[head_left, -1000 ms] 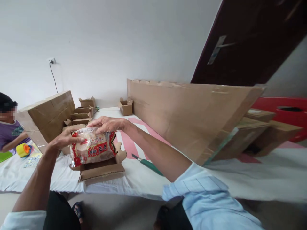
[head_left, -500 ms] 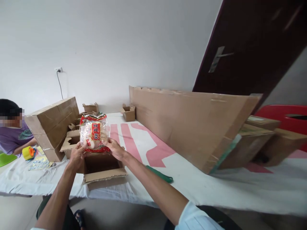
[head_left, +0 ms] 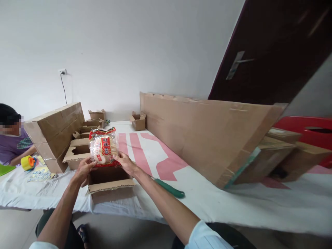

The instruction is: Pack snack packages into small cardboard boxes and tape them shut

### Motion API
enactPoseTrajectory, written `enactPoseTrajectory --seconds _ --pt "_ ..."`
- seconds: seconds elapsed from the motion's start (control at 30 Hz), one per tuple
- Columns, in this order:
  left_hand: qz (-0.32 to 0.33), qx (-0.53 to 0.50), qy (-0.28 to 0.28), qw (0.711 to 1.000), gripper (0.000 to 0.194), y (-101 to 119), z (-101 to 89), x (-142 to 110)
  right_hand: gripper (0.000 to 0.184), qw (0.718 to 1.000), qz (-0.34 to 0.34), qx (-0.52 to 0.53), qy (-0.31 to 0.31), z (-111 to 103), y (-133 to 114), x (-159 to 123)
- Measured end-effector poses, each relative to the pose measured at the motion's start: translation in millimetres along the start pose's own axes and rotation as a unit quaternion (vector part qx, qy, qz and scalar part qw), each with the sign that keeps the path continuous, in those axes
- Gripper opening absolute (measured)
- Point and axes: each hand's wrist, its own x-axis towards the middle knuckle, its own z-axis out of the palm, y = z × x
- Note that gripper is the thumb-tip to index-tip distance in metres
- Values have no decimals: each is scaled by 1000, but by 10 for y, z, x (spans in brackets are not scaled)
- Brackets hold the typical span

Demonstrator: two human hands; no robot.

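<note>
A clear and red bag of rice crackers [head_left: 104,147] is held upright between my two hands. My left hand [head_left: 86,168] grips its lower left corner, and my right hand [head_left: 125,163] pinches the lower right edge. Just beneath the bag stands an open cardboard box [head_left: 111,188] at the table's front edge; its visible inside is dark and partly hidden by the bag. To the right of the box lies a green curved handle [head_left: 169,188], part of it hidden behind my right forearm.
Several open boxes [head_left: 77,152] line up behind, beside a tall carton wall [head_left: 57,138]. A long cardboard panel [head_left: 207,135] stands on the right, with more cartons [head_left: 269,155] beyond it. At the far left sits a person [head_left: 15,145] near a yellow tape roll [head_left: 26,163].
The cracker bag has shifted slightly right and down relative to the box, still in both hands. The whole view has moved a little.
</note>
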Motion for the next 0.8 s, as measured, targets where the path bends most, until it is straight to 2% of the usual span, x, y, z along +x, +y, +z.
enactPoseTrajectory --seconds 0.13,0.37,0.6,0.8 --pt "1 1 7 1000 56 -18 4 64 57 1000 -18 -1 13 -29 54 91" --pt "-1 -11 20 1000 50 -43 -11 233 64 999 8 -10 34 -59 30 228" --pt "-4 -53 1 999 46 7 13 277 69 1000 -1 -8 26 -23 -98 205" --pt "22 -49 13 998 44 214 25 382 69 999 -39 -9 5 56 -351 286"
